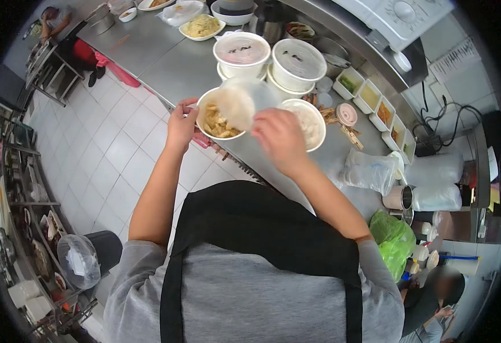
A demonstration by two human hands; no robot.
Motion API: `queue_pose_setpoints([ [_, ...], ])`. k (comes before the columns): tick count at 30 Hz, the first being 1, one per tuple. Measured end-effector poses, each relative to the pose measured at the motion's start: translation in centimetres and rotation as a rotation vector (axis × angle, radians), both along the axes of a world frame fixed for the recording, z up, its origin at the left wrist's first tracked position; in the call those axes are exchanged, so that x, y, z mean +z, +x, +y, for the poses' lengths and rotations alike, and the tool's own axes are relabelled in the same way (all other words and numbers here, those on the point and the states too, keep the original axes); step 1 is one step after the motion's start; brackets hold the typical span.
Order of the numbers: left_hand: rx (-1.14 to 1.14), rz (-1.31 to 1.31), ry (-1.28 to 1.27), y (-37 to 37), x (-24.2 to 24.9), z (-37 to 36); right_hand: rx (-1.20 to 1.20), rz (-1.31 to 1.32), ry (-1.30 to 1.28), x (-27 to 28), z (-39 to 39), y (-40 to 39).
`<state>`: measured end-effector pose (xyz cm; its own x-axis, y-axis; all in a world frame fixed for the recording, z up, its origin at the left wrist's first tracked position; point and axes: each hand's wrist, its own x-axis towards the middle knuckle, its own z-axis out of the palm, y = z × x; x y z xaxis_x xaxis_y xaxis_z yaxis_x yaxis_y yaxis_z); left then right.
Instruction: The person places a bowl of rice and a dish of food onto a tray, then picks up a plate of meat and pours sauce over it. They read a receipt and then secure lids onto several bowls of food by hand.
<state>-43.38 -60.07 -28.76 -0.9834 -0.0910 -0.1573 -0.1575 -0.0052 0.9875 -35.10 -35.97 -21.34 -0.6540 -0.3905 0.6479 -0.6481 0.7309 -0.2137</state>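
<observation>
My left hand point(183, 123) grips the left rim of a white round container point(219, 135) with yellowish-brown food pieces inside. Over its right part is a translucent round lid point(240, 107), blurred and tilted. At the lid's right edge is my right hand point(278, 132), its fingers bent together on the edge, somewhat smeared. Just right of that hand, partly behind it, stands an open white tub point(313, 127) of pale contents. Two lidded white tubs, one on the left point(242, 51) and one on the right point(298, 62), rest on other containers behind.
A plate of yellow food point(202, 27) sits at the back of the steel counter point(158, 67). Small trays point(367, 95) line the right, near plastic bags point(371, 170) and a green bag point(390, 243). A bin point(79, 260) stands lower left. People are at upper left point(62, 26) and lower right point(427, 303).
</observation>
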Motion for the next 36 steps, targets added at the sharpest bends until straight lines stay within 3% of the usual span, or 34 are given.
queue_pose_setpoints([
  [5, 0.005, -0.045, 0.099, -0.5, 3.3, -1.0, 0.114, -0.104, 0.224, -2.7, -4.6, -1.6],
  [8, -0.104, 0.169, -0.364, -1.2, 1.9, -0.9, 0.020, -0.140, 0.055, -1.9, -4.8, -1.8],
  [11, -0.062, 0.360, -0.530, -0.9, 1.1, 0.1, -0.298, -0.185, -0.192, -3.3, -4.0, -4.0],
  [14, -0.025, 0.509, -0.700, -0.6, 1.0, 1.3, -0.346, -0.439, -0.290, -4.5, -3.3, -6.1],
  [15, -0.003, 0.579, -0.757, -0.7, 0.9, 1.5, -0.338, -0.403, -0.264, -4.7, -3.2, -6.6],
  [21, -0.117, 0.508, -0.800, -1.3, 1.2, 1.9, -0.373, -0.380, -0.181, -4.9, -3.6, -7.5],
  [27, -0.182, 0.635, -0.895, -2.6, 0.8, 1.6, -0.395, -0.397, -0.153, -5.3, -3.7, -7.7],
  [30, -0.268, 0.542, -1.018, -3.0, 2.2, 1.7, -0.391, -0.406, -0.123, -5.4, -3.6, -8.2],
  [36, -0.235, 0.594, -1.000, -4.4, 1.3, 1.8, -0.389, -0.447, -0.080, -4.6, -3.8, -8.7],
])
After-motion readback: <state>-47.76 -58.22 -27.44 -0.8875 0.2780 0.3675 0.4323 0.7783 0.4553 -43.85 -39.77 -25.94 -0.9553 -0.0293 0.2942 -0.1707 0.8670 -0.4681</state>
